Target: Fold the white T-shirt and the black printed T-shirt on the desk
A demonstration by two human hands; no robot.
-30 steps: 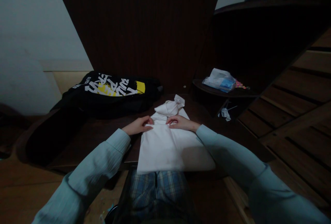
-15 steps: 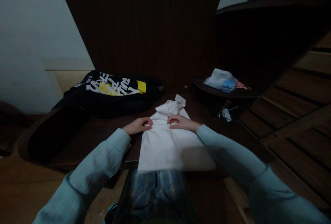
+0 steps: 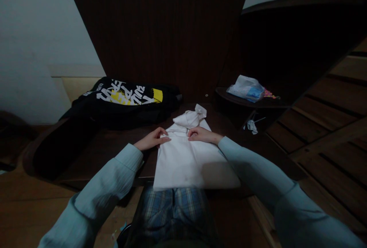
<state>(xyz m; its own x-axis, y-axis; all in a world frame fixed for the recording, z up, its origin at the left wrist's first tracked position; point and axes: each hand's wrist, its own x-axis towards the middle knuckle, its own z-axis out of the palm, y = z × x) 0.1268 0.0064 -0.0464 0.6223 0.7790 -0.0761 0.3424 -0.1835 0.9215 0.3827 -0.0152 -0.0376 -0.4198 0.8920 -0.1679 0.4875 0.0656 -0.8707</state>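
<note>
A white hooded garment lies partly folded on a dark low table, its hood bunched at the far end. My left hand rests on the garment's upper left edge, fingers curled and pinching the fabric. My right hand is at the neckline just below the hood, fingers closed on the cloth. Both arms wear pale blue sleeves. The garment's near edge hangs slightly over the table's front, above my plaid-covered lap.
A black garment with white and yellow lettering lies at the table's back left. A small round side table holds a plastic-wrapped packet at the right. Dark wood panelling stands behind; slatted wooden steps rise at the right.
Both hands have shifted slightly along the garment's neckline, the left a little nearer me. The view has crept slightly. The garment stays in place.
</note>
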